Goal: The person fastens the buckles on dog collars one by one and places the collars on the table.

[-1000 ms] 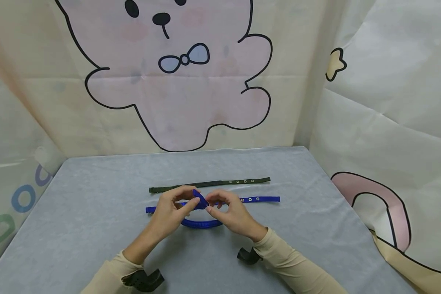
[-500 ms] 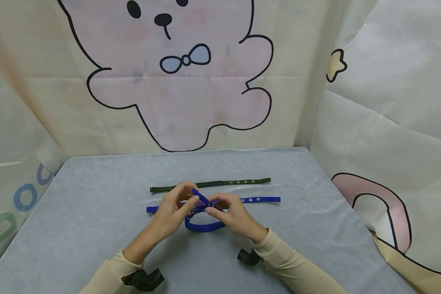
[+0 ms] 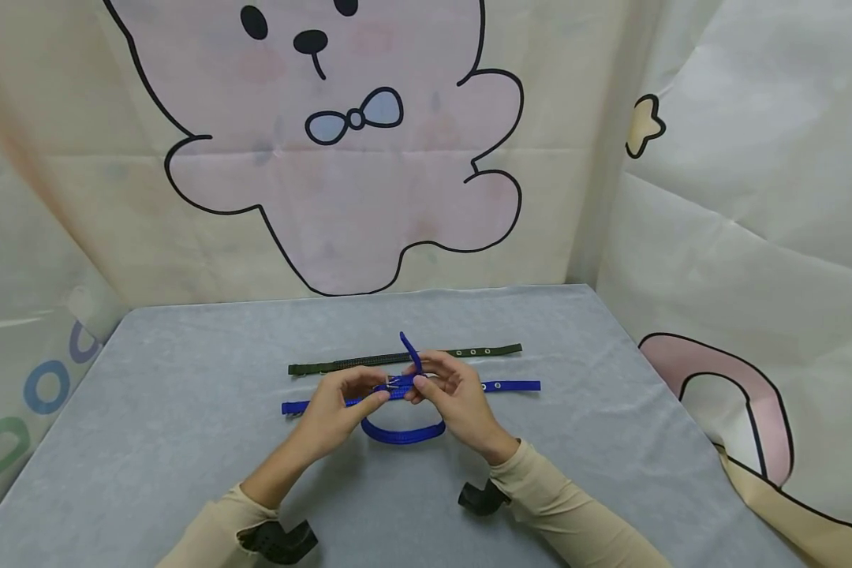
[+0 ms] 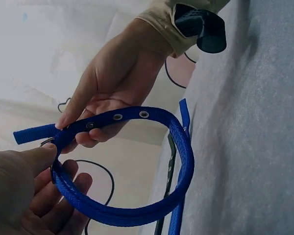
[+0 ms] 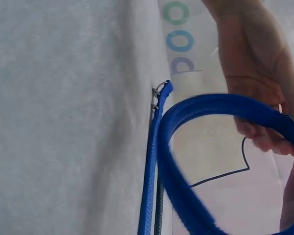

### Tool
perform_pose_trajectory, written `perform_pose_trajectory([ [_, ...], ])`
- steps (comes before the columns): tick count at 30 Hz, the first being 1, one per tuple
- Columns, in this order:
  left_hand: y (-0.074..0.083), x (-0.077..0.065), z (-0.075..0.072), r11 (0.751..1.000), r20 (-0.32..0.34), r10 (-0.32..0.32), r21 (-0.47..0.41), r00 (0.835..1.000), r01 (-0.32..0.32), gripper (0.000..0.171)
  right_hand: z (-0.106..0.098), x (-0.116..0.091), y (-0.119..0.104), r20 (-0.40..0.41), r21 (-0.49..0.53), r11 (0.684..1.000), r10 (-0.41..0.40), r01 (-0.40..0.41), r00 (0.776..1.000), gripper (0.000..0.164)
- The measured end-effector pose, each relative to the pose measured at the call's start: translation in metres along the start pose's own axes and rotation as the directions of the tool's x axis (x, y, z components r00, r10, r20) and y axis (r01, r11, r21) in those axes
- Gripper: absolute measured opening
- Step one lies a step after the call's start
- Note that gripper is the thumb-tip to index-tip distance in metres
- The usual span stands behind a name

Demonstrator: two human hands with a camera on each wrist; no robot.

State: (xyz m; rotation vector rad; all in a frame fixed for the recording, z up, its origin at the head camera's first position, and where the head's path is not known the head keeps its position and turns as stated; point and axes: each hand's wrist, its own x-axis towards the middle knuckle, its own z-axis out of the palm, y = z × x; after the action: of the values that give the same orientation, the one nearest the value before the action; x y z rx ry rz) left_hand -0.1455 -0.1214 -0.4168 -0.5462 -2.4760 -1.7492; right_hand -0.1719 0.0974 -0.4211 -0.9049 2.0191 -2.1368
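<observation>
A blue collar (image 3: 403, 435), bent into a ring, is held up off the table between both hands. My left hand (image 3: 330, 406) pinches it at the metal buckle (image 4: 48, 142), thumb on the near side. My right hand (image 3: 463, 401) pinches the strap beside the buckle with thumb and fingers. The strap's tip (image 3: 408, 347) sticks up past the right fingers in the head view. Metal eyelets (image 4: 143, 114) line the upper part of the ring in the left wrist view. Fingers partly hide the buckle, so how far the strap runs through it cannot be told.
Behind the hands a second blue collar (image 3: 511, 386) lies flat and straight on the grey cloth-covered table (image 3: 184, 379). Farther back, a dark green collar (image 3: 358, 361) with eyelets lies roughly parallel. Printed curtains (image 3: 426, 205) close off the back and sides.
The strap's tip has gone from leaning left by the left fingers to standing up by the right hand. The left fingers have moved from the tip to the buckle.
</observation>
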Motion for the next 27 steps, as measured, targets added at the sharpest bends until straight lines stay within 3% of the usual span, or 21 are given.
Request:
perform_pose_trajectory([
  [7,0.000,-0.002,0.002,0.996,0.023,0.015,-0.083,1.000,-0.013,0.021,0.006,-0.002,0.002,-0.012,0.026,0.999,-0.031,0.032,0.999,0.040],
  [15,0.000,-0.002,0.006,0.999,-0.015,0.019,-0.050,1.000,-0.019,0.020,0.012,-0.006,0.004,0.027,0.012,0.999,-0.043,0.043,0.999,0.036],
  [22,-0.001,-0.002,0.009,0.994,0.008,0.052,-0.091,0.999,-0.051,0.022,0.014,-0.007,0.006,0.043,0.003,0.997,-0.080,0.080,0.996,0.033],
  [27,0.000,-0.003,0.009,0.995,-0.008,0.056,-0.076,0.998,-0.057,0.021,0.015,-0.008,0.005,0.019,-0.030,0.996,-0.084,0.085,0.996,0.030],
])
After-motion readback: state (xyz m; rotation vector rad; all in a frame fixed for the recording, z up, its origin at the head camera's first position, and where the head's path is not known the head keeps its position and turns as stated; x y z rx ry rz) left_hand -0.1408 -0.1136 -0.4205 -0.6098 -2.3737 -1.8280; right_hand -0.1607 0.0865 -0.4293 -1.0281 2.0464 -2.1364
